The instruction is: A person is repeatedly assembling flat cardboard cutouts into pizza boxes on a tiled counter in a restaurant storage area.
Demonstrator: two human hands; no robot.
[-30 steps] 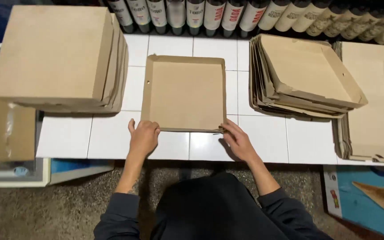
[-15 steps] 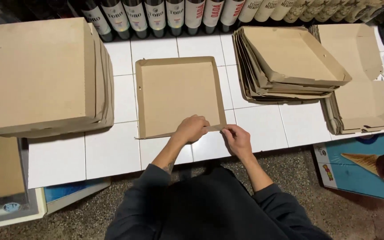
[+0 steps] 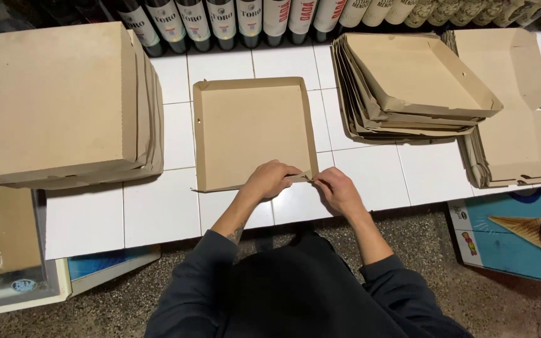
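Box tray (image 3: 252, 131) lies flat just ahead of both hands, which meet at its near right corner: left hand (image 3: 272, 179) and right hand (image 3: 339, 189) each pinch that corner's flap.

My hands (image 3: 308, 181) fold a flat brown box (image 3: 252, 131); brown box stacks (image 3: 57, 100) flank it, white-labelled bottles (image 3: 220, 19) behind.

head camera, looking steeply down, close
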